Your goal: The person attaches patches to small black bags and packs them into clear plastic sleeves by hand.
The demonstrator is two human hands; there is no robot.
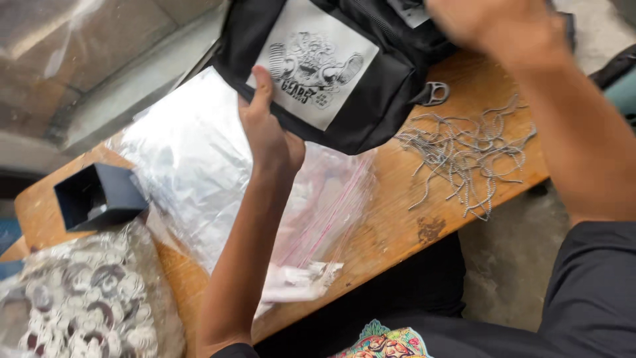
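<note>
Head view, inspected near to far. At the lower left of the frame sits a clear plastic bag of round printed badges [86,305], resting on the wooden plank counter [397,219]. Just beyond it stands a small open dark blue cardboard box [98,196]. A stack of clear plastic zip bags with pink seal lines [199,172] lies across the centre of the counter, and a heap of loose silver ball chains [472,152] lies at the right, well apart from both hands.

The left hand [268,136] rises through the centre of the frame and pinches the lower edge of a black fabric pouch bag with a white printed panel [318,73], thumb on the front face, fingers hidden behind it. The bag occupies the upper centre, tilted, part held up and part over the counter's far edge. The right hand [503,26] is at the upper right, blurred, at the bag's top; whether it grips or is spread cannot be told.

Judgement: the bag is soft, light and limp, so it will sag where unsupported. The woven cloth gives good purchase and nothing looks fragile. Best hold is along a seamed edge or corner, as the left hand has it, with support at the top near the grey metal zip pull [434,93].
</note>
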